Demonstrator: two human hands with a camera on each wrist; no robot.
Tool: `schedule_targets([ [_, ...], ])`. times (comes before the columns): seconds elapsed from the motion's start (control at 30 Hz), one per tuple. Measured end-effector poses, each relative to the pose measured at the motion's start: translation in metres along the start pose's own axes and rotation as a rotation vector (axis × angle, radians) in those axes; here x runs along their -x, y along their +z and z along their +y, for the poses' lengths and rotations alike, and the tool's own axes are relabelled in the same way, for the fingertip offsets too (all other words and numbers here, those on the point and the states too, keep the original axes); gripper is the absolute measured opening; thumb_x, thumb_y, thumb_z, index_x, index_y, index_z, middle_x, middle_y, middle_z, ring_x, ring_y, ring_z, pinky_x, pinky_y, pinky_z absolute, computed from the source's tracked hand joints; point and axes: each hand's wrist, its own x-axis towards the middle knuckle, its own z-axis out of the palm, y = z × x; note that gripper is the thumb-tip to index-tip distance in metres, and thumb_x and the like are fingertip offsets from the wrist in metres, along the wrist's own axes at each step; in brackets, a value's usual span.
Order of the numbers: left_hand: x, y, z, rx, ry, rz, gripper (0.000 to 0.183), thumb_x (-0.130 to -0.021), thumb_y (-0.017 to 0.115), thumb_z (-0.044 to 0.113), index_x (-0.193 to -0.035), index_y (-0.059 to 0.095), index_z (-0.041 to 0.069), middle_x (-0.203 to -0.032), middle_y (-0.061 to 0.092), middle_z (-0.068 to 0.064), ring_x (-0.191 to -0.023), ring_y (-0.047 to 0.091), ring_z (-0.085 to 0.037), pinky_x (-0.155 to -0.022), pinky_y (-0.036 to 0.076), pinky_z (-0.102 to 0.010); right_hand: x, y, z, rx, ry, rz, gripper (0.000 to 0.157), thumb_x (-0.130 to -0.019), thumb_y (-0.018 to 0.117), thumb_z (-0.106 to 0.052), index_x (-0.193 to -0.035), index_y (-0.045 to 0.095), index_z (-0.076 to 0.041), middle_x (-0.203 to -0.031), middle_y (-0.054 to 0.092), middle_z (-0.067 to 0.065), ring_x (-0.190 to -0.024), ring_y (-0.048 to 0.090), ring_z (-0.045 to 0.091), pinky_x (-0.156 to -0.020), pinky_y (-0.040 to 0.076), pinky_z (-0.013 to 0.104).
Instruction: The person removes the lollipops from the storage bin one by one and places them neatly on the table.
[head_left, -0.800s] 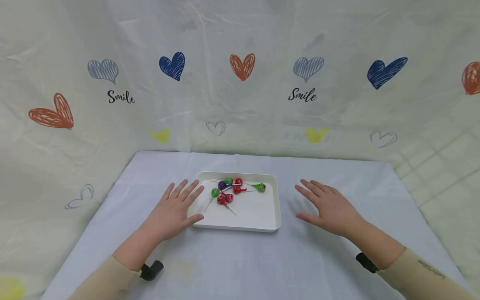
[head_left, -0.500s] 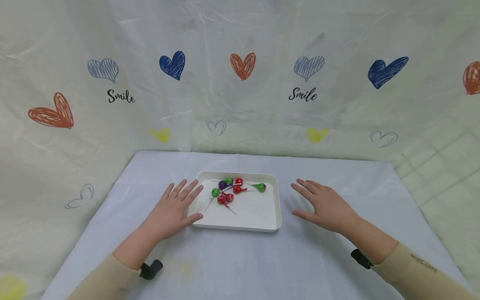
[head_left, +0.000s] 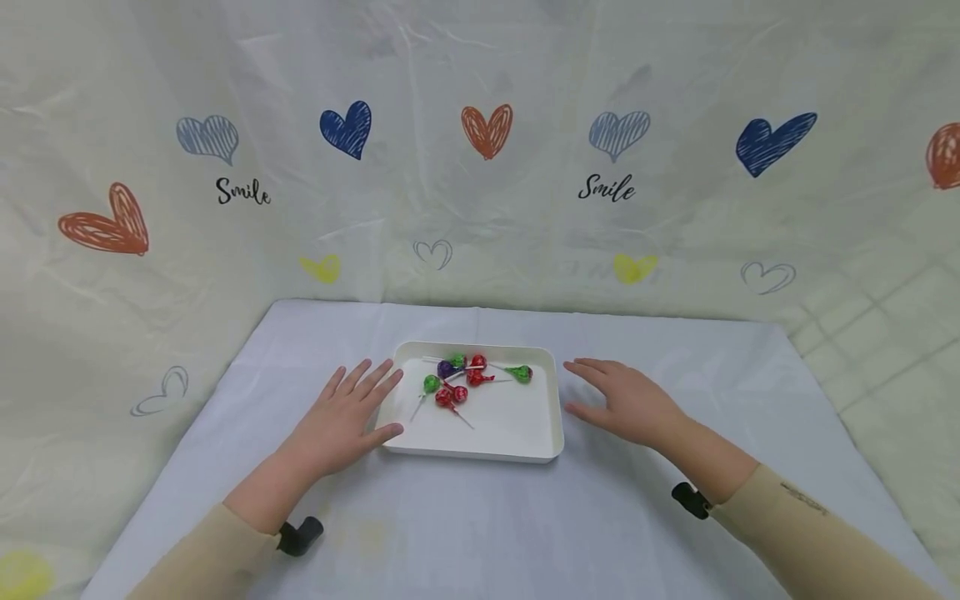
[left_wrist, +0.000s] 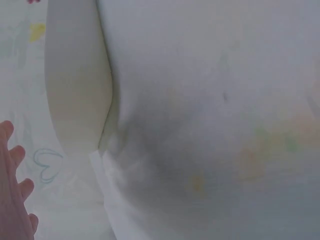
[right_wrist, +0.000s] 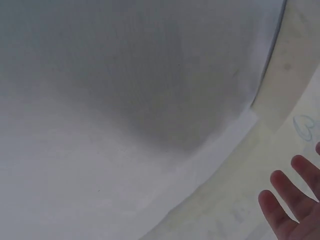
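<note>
A shallow white tray (head_left: 502, 429) sits mid-table in the head view. Several wrapped lollipops lie in its left and back part: red lollipops (head_left: 444, 397), a purple lollipop (head_left: 446, 369) and green lollipops (head_left: 519, 374). My left hand (head_left: 341, 425) is spread flat, its fingertips and thumb overlapping the tray's left rim. My right hand (head_left: 626, 402) has its fingers extended just beyond the tray's right side, holding nothing. In the left wrist view, only some fingers of the left hand (left_wrist: 14, 192) show at the edge. Extended fingers of the right hand (right_wrist: 295, 200) show at lower right.
A white cloth covers the table (head_left: 465, 517), whose back edge meets a pale curtain (head_left: 540, 225) printed with hearts and "Smile". Both forearms reach in from the front corners, each wearing a black wrist device (head_left: 300, 536) under a beige sleeve.
My right hand has moved left, closer to the tray's right edge. The left hand has barely shifted, and the tray and lollipops stay in place.
</note>
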Motion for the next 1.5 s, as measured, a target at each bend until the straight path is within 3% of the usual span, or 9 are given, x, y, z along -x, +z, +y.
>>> schedule_targets([
  [0.3,0.0,0.007,-0.004,0.033,0.001,-0.027,0.086,-0.093,0.051,0.067,-0.16,0.022,0.021,-0.166,0.016,-0.003,-0.151,0.011,-0.034,-0.12,0.004,-0.056,-0.021,0.003,-0.008,-0.044,0.038,-0.011,0.06,-0.094,0.06,-0.055,-0.143,0.055,-0.02,-0.138,0.059,0.007,-0.129,0.052,0.032,-0.104,0.043,0.053],
  [0.63,-0.001,0.017,-0.005,0.048,-0.008,-0.088,0.085,-0.093,0.046,0.07,-0.159,0.023,0.022,-0.166,0.015,-0.002,-0.152,0.009,-0.033,-0.12,0.005,-0.057,-0.045,0.005,-0.02,-0.057,0.084,-0.078,0.053,-0.095,0.063,-0.044,-0.141,0.057,-0.018,-0.138,0.058,0.011,-0.129,0.051,0.034,-0.104,0.042,0.055],
  [0.93,-0.003,0.025,-0.005,0.038,-0.011,-0.139,0.086,-0.092,0.039,0.075,-0.16,0.022,0.025,-0.166,0.014,-0.002,-0.152,0.008,-0.033,-0.12,0.005,-0.057,-0.066,0.007,-0.026,-0.009,0.082,-0.134,0.047,-0.094,0.066,-0.039,-0.136,0.062,-0.017,-0.13,0.064,0.011,-0.121,0.057,0.033,-0.099,0.048,0.052],
  [1.5,-0.004,0.025,-0.003,0.053,-0.043,-0.173,0.084,-0.093,0.045,0.07,-0.159,0.022,0.025,-0.166,0.012,-0.001,-0.152,0.007,-0.032,-0.12,0.004,-0.057,-0.107,0.014,-0.035,0.102,0.064,-0.25,0.041,-0.09,0.073,-0.037,-0.126,0.07,-0.016,-0.117,0.071,0.002,-0.107,0.064,0.023,-0.091,0.052,0.044],
])
